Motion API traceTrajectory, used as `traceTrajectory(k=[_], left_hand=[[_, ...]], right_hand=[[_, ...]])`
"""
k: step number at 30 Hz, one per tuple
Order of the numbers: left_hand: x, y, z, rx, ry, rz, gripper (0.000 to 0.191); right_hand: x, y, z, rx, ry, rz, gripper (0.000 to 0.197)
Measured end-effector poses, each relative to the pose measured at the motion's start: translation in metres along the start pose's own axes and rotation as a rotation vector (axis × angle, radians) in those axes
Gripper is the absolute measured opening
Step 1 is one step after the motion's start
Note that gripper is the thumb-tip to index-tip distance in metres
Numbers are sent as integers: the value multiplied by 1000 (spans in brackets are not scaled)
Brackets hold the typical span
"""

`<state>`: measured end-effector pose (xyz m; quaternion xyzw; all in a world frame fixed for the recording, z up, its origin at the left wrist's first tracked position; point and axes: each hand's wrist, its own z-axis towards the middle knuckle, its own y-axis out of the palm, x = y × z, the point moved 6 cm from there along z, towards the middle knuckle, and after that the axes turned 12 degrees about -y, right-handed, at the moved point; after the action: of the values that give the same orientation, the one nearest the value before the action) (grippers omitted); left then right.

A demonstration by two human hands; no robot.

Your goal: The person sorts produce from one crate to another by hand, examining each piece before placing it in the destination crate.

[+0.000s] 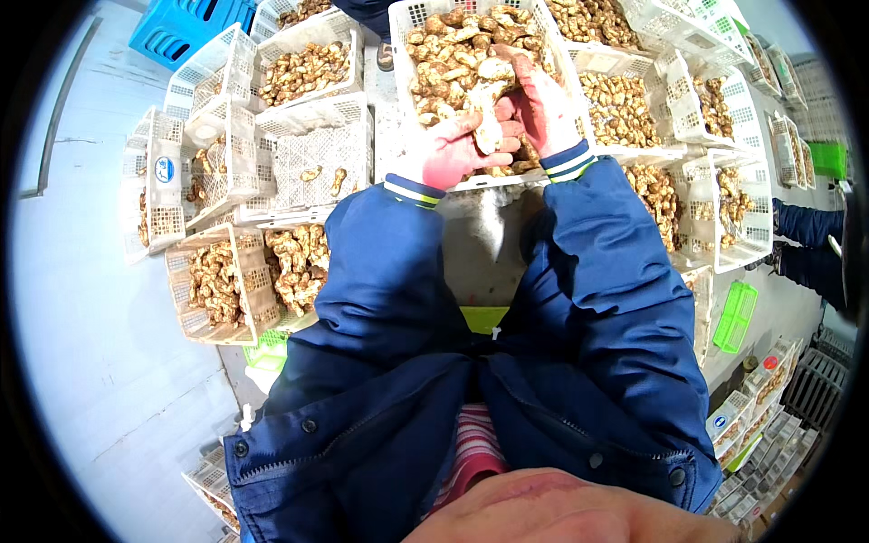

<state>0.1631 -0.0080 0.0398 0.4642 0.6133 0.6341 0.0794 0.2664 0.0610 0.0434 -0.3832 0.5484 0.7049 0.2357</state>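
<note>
Directly before me stands a white perforated plastic crate [402, 41] heaped with brown-and-cream matsutake-like mushrooms [441, 54]. Over its near side, a large pale mushroom [490, 102] with a thick stem is held between my hands. My left hand [451, 148] lies palm up beneath the stem, its fingers reaching to the right. From the right side, my right hand [540, 98] curls around the mushroom, thumb extended near the cap. Whether one or more mushrooms are held is hard to tell, since they overlap.
White crates of sorted mushrooms flank me, such as one at left [305, 75] and one at right [618, 108]. Another crate [319, 153] holds a few pieces. A blue crate [187, 30] stands far left. At right are a green basket [735, 317] and another person's legs [811, 224].
</note>
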Motion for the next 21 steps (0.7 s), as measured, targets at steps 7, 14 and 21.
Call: traceTrajectory(k=[7,14,21], left_hand=[[-12,-25,7,352,-67,166,38],[-9,-57,4,242,-43,-346,34],[-4,-58,-1,255,30,-252,34]], right_hand=[[-18,7,-4,33,-244,-632,42],[-20,-21,4,58,-378,-748,41],[-13,-7,-3,2,-239,-587,40]])
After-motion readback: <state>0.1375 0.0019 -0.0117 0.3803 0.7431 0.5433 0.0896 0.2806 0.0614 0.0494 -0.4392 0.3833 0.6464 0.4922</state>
